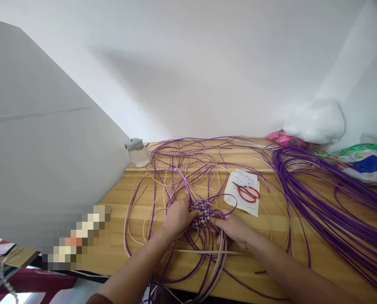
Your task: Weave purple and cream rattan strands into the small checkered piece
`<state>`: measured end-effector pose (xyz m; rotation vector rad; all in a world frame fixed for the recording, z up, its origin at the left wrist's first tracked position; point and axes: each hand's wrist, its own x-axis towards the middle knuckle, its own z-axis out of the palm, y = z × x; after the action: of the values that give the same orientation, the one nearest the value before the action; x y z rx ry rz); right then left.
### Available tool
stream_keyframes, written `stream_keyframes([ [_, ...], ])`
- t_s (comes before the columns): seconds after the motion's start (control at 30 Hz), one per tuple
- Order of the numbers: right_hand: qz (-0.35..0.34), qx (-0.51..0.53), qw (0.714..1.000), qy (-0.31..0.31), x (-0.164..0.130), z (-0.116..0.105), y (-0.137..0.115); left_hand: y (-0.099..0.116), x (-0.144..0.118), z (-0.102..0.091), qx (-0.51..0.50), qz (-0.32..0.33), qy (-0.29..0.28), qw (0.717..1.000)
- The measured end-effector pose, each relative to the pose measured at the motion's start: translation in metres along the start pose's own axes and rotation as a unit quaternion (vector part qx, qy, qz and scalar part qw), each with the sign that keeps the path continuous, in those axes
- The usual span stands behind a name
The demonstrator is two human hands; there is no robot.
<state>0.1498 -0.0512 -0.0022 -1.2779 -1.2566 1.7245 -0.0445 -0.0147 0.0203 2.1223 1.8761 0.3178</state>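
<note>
A small woven panel (pixel 201 212) of purple and beige strands sits between my two hands over the wooden table. My left hand (pixel 179 215) grips its left edge, with the thumb lying on the weave. At the right edge, my right hand (pixel 225 227) pinches the panel and its strands, with some fingers hidden underneath. Long loose purple and beige strands (pixel 218 270) fan out from the panel on all sides, and several hang over the table's front edge.
Red-handled scissors (pixel 248 193) lie on a paper pad (pixel 255 209) to the right. A large bundle of purple strands (pixel 321 202) covers the table's right side. At the back stand a lidded jar (pixel 139 155) and, right, a white plastic bag (pixel 318 120). The wooden table (pixel 112 228) meets walls.
</note>
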Motion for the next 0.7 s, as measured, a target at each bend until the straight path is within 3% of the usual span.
stream_keyframes([
  [0.13, 0.028, -0.018, 0.999, 0.013, 0.002, 0.002, 0.0, 0.0, 0.005, -0.008, 0.042, -0.001, -0.024, 0.999],
  [0.27, 0.042, -0.051, 0.997, 0.027, 0.002, 0.002, -0.001, 0.006, 0.016, -0.036, 0.076, 0.021, 0.062, 0.995],
  [0.33, 0.042, -0.056, 0.997, 0.021, 0.003, 0.002, -0.001, 0.013, 0.019, -0.041, 0.062, 0.074, 0.077, 0.992],
  [0.43, 0.021, -0.061, 0.998, 0.017, 0.005, 0.001, 0.001, 0.026, 0.012, -0.021, 0.068, 0.177, 0.006, 0.982],
  [0.53, -0.011, -0.115, 0.993, 0.0, 0.007, -0.006, 0.007, 0.038, -0.004, 0.014, 0.171, 0.205, -0.058, 0.962],
  [0.63, -0.024, -0.236, 0.972, 0.001, 0.002, -0.026, 0.008, 0.045, -0.02, 0.039, 0.23, 0.205, -0.037, 0.951],
  [0.7, -0.051, -0.348, 0.936, 0.028, -0.008, -0.043, -0.001, 0.045, -0.024, 0.043, 0.236, 0.215, -0.014, 0.948],
])
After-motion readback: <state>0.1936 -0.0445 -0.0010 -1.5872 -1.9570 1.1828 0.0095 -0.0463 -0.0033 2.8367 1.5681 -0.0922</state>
